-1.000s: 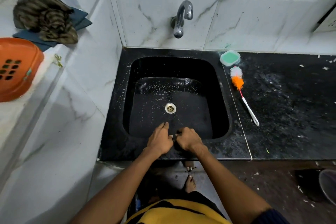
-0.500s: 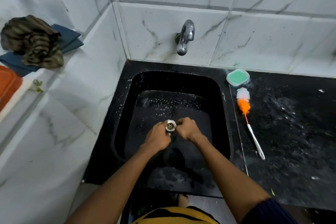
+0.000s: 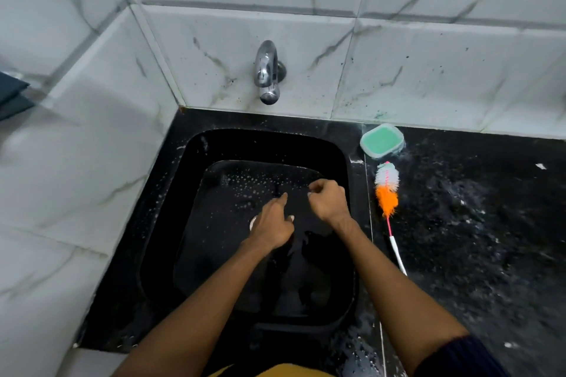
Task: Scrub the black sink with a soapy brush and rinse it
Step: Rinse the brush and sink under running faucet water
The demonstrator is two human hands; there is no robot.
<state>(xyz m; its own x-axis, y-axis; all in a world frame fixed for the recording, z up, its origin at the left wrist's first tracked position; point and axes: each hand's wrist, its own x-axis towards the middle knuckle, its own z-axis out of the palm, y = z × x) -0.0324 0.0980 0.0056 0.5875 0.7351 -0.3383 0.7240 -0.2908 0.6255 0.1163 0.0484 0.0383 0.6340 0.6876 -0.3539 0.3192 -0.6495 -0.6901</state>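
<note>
Left hand (image 3: 272, 225) straight-fingered, right hand (image 3: 329, 200) curled empty, brush (image 3: 387, 193) lying at right: bare-handed rubbing may leave suds in the sink (image 3: 196, 223).

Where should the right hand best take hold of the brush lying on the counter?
Take the brush by its white handle, from above and from the counter side: it lies flat, bristle head toward the wall, and the sink rim is close on its left.

Left hand (image 3: 271, 228), right hand (image 3: 329, 199) reached farther (past drain (image 3: 253, 222)).
</note>
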